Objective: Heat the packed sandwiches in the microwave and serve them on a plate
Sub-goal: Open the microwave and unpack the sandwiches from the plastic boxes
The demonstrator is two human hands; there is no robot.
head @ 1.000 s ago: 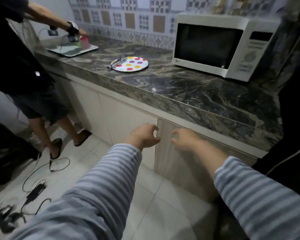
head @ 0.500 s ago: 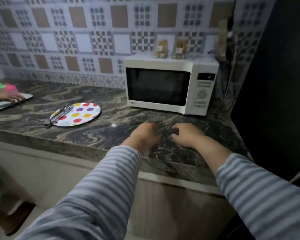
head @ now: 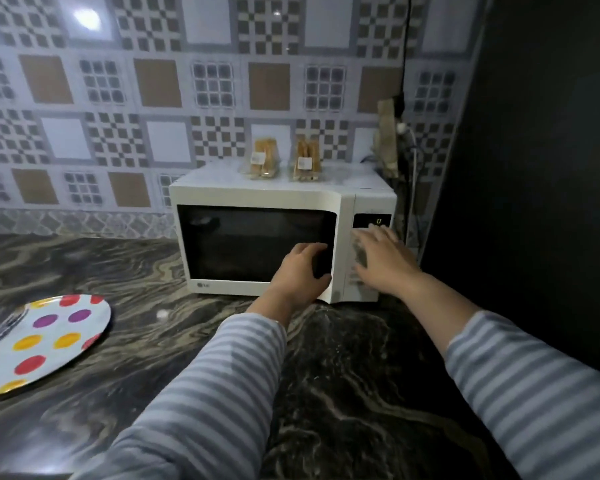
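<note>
A white microwave (head: pixel 257 197) stands on the dark marble counter with its door closed. Two packed sandwiches stand upright on its top: one on the left (head: pixel 263 160), one on the right (head: pixel 307 161). My left hand (head: pixel 300 275) is curled in front of the lower right corner of the door, holding nothing. My right hand (head: pixel 383 259) hovers blurred over the control panel, fingers spread. A white plate with coloured dots (head: pixel 49 344) lies on the counter at the left, with cutlery (head: pixel 0 329) on its left rim.
The counter (head: pixel 343 375) stretches toward me in front of the microwave. A dark tall surface (head: pixel 541 168) rises at the right. Cables and a plug (head: pixel 404 133) hang beside the microwave's right side. Patterned tiles cover the back wall.
The view has come up and closer to the microwave. Both hands rose from the counter to the microwave front, the left to the door, the right to the control panel.
</note>
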